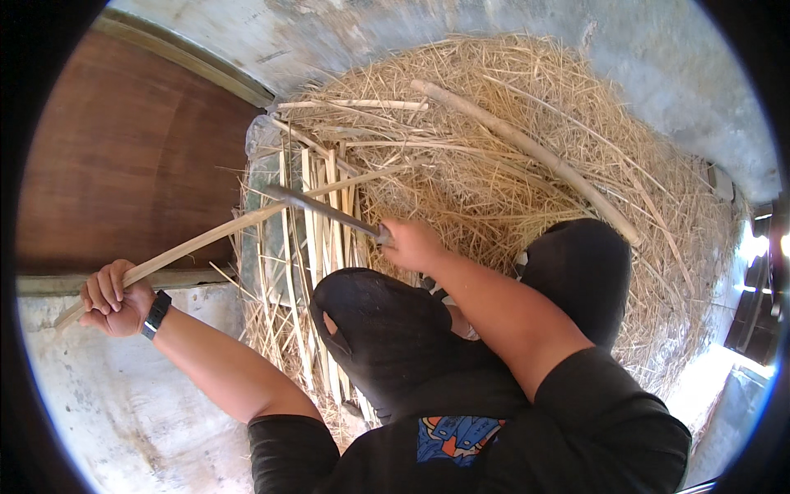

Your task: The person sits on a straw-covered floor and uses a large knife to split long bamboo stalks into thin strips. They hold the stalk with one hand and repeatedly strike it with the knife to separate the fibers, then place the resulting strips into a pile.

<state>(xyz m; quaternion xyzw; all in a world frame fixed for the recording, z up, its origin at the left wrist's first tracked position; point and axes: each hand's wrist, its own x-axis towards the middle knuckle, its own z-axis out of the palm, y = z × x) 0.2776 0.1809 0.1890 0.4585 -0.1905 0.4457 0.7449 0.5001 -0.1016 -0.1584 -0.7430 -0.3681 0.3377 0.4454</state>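
My left hand (117, 298), with a black watch (156, 314) on the wrist, is closed round the lower end of a long pale split bamboo strip (206, 238). The strip slants up and to the right, above a pile of straw. In my right hand (413, 245) is a long knife (337, 216), gripped near my bent knee. Its dark, narrow blade points left and crosses the strip near the tip; whether the two touch I cannot tell. The knife's handle is mostly hidden in my fist. Several pale strips (313, 222) lie side by side beneath the blade.
Straw and shavings (527, 90) cover the floor around my knees. A thick round pole (527, 148) lies across them at the back right. A brown wooden door (140, 156) stands at the left, and grey plastered walls (675, 90) rise behind and beside me.
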